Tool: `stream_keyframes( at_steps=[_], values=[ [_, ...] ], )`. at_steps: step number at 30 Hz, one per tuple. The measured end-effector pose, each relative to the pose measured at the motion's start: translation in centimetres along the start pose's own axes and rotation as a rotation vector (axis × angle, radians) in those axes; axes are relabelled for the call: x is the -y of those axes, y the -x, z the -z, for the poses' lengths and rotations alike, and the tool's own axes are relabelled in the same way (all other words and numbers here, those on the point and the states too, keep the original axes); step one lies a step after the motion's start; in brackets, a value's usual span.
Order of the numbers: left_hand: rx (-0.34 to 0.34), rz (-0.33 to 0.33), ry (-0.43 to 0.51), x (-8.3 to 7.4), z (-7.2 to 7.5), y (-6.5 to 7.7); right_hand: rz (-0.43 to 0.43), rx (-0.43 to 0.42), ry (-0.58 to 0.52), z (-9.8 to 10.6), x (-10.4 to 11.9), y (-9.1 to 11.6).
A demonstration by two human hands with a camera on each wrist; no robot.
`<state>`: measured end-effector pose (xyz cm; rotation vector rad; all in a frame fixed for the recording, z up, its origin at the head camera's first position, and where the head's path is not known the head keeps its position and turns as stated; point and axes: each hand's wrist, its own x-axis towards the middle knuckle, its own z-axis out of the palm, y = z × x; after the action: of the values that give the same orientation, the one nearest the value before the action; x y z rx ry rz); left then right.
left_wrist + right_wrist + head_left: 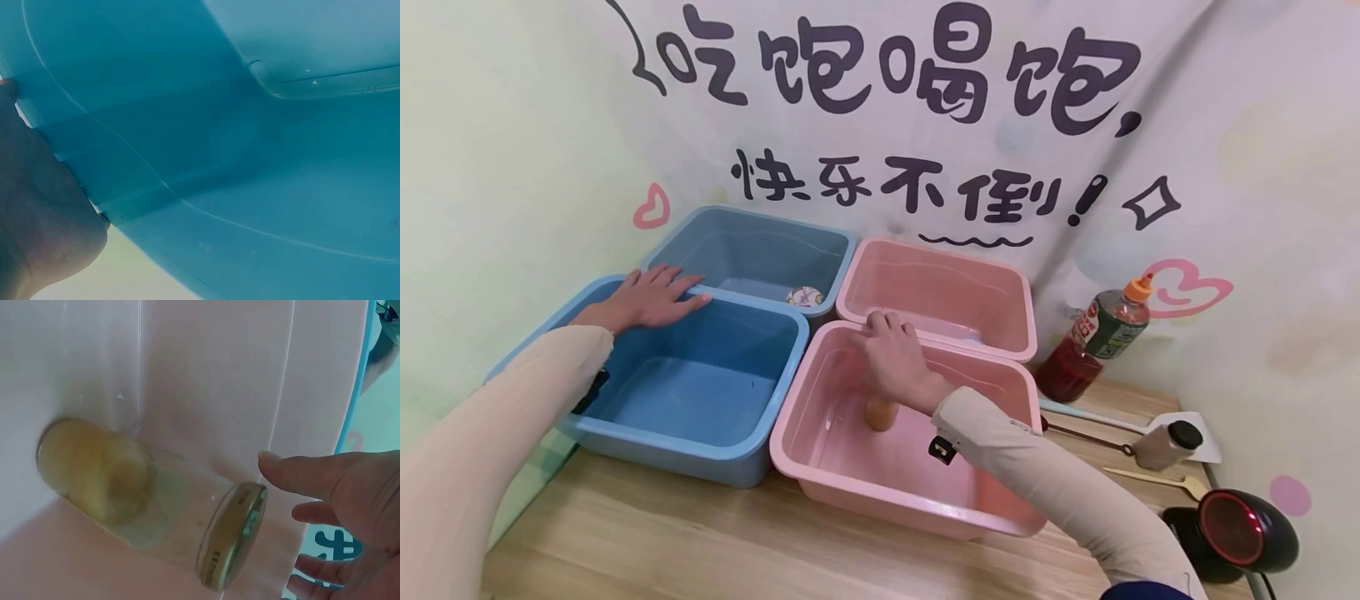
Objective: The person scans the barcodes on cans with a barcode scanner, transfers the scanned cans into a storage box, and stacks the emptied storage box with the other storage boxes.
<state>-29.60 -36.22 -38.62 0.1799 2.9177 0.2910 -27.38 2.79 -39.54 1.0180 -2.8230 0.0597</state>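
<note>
Inside the front pink bin point(910, 521) stands a glass jar point(169, 500) with a gold lid point(234, 537) and a yellowish filling in its lower part. My right hand point(895, 358) is over that bin, with fingers extended beside its back rim. In the right wrist view, thumb and fingers are spread near the lid, with a gap between thumb and lid. The head view shows only the lower part of the jar point(881, 414) below my hand. My left hand point(653, 300) rests on the back rim of the front blue bin point(692, 454), fingers outstretched and holding nothing.
Behind are another blue bin point(760, 225), with a round patterned item point(805, 296) inside, and another pink bin point(940, 254). At the right stand a sauce bottle point(1093, 337), a white spatula point(1195, 433), a small black-capped jar point(1167, 446) and a black device point(1255, 529).
</note>
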Motion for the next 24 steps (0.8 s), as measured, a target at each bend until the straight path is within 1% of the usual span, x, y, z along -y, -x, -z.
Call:
stream_keyframes(
  at_steps=[6, 11, 15, 17, 21, 24],
  values=[
    [0.002, -0.002, 0.021, 1.2, -0.6, -1.0, 0.001, 0.015, -0.116, 0.3, -1.1, 0.7],
    [-0.004, -0.001, 0.031, 1.8, -0.9, -1.4, 0.015, -0.001, -0.159, 0.5, -1.5, 1.5],
    [-0.008, -0.009, 0.015, 1.6, -0.7, -1.2, 0.024, 0.02, -0.164, 0.4, -1.4, 2.2],
    [-0.011, -0.014, 0.009, 1.2, -0.5, -1.0, 0.023, 0.031, -0.16, 0.3, -1.2, 2.5],
    [-0.013, -0.006, -0.008, 0.5, -0.3, -0.4, 0.045, 0.04, -0.167, 0.0, -0.9, 2.8],
    [-0.002, 0.002, -0.023, 0.1, -0.1, -0.1, 0.049, 0.063, -0.177, -0.4, -0.8, 3.0]
  ],
)
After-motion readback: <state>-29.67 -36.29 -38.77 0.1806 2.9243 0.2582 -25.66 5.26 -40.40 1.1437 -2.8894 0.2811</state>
